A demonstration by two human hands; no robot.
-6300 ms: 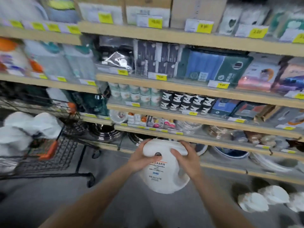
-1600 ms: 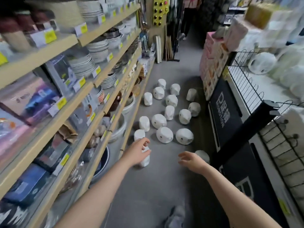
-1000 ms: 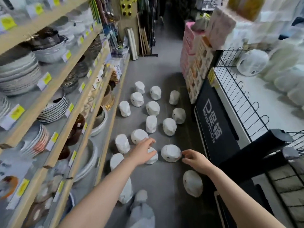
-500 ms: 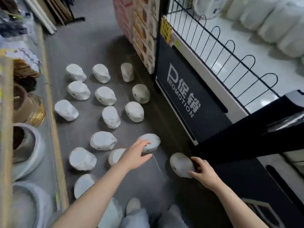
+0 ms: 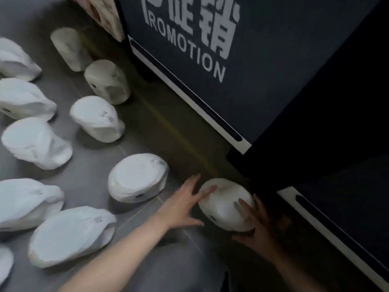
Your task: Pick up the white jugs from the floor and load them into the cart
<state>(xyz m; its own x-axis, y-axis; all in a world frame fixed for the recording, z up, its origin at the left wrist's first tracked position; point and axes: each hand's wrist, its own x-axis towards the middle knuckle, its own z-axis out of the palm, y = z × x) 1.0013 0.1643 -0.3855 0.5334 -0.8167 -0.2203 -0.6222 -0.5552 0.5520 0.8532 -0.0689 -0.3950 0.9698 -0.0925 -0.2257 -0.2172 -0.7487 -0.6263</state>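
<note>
Jug nearest me lies on its side low and right of centre in the frame, close against the foot of the dark promotion stand. My right hand cups its far side, fingers curled round the body; my left hand is spread flat, fingertips just touching the near side, not yet gripping. I judge it smooth moulded plastic, stiff-walled and rounded, likely slippery, and heavy if full, so two palms on opposite flanks, or the handle recess, seem the safest hold. Blur hides the cap. Other white jugs lie scattered on the grey tiled floor across the left of the frame, most tipped over and near one another. Room to lift is tight beside the stand; the cart is out of view.
</note>
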